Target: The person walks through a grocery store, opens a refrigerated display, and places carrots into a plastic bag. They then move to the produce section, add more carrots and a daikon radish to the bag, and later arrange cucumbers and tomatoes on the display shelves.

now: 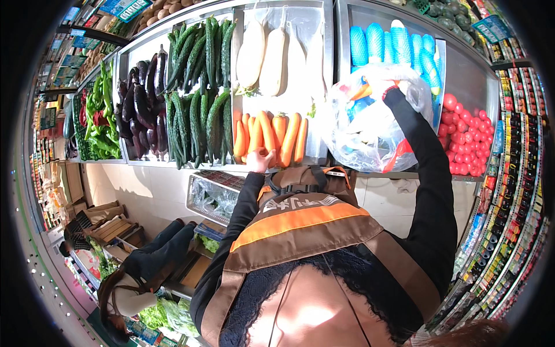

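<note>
About eight carrots (288, 141) lay along near worktop (144, 164) edge, about four white radishes (273, 61) beyond. Left hand (261, 161) curled at carrots' near ends; right hand (379, 88) touched one plastic bag (370, 141). Couldn't tell whether either clamped. Bare tray (467, 75) showed beyond tomatoes (464, 137), right.

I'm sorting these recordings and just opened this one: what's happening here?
A person in a brown apron has both hands among displayed vegetables. The left hand is at the near ends of the carrots. The right hand is at a bulky clear plastic bag, on the near side of blue-netted produce; glare obscures exactly what it grasps.
</note>
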Action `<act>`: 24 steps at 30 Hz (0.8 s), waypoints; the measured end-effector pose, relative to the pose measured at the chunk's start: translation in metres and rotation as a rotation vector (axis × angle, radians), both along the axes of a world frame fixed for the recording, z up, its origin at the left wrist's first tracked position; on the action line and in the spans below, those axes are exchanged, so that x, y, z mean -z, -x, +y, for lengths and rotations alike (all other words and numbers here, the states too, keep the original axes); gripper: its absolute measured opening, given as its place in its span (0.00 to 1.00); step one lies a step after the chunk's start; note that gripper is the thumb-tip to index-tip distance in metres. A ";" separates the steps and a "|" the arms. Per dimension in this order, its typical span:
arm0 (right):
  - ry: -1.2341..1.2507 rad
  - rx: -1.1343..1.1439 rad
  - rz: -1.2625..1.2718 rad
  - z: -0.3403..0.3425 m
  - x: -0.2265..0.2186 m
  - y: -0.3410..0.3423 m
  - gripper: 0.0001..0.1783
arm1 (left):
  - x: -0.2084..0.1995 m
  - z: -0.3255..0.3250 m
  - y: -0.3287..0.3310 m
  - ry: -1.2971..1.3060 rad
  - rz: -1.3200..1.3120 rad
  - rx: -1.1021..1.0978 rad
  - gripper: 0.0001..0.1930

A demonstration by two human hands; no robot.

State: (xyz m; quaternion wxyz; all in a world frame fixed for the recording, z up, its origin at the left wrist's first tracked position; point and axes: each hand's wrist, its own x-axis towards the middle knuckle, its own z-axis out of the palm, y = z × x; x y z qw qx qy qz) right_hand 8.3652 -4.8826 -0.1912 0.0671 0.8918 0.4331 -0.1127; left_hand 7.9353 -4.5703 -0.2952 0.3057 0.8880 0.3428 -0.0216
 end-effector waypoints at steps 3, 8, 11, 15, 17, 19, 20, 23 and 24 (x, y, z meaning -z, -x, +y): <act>-0.189 -0.060 0.002 -0.028 -0.009 0.014 0.38 | 0.005 0.002 -0.001 -0.071 0.073 0.021 0.23; -0.532 -0.109 0.146 -0.075 -0.073 0.076 0.35 | -0.010 0.006 -0.007 0.101 -0.218 -0.069 0.11; -0.607 -0.024 0.456 -0.072 -0.143 0.132 0.33 | -0.032 0.000 -0.014 0.290 -0.234 -0.146 0.09; -0.972 0.088 1.065 -0.016 -0.212 0.199 0.26 | -0.061 -0.011 -0.025 0.170 -0.203 -0.141 0.22; -0.942 0.241 1.388 0.028 -0.213 0.228 0.26 | -0.068 -0.013 -0.029 0.205 -0.304 -0.099 0.27; -1.237 -0.148 1.005 0.072 -0.189 0.251 0.36 | -0.069 -0.011 -0.030 0.092 -0.247 -0.020 0.26; -1.147 -0.170 1.034 0.091 -0.168 0.258 0.36 | -0.069 -0.008 -0.027 -0.057 -0.274 0.061 0.25; -0.793 -0.201 0.844 0.134 -0.091 0.273 0.35 | -0.061 0.001 -0.009 -0.206 -0.179 0.107 0.23; -0.733 -0.256 0.614 0.142 -0.064 0.276 0.33 | -0.058 0.005 0.001 -0.227 -0.183 0.098 0.22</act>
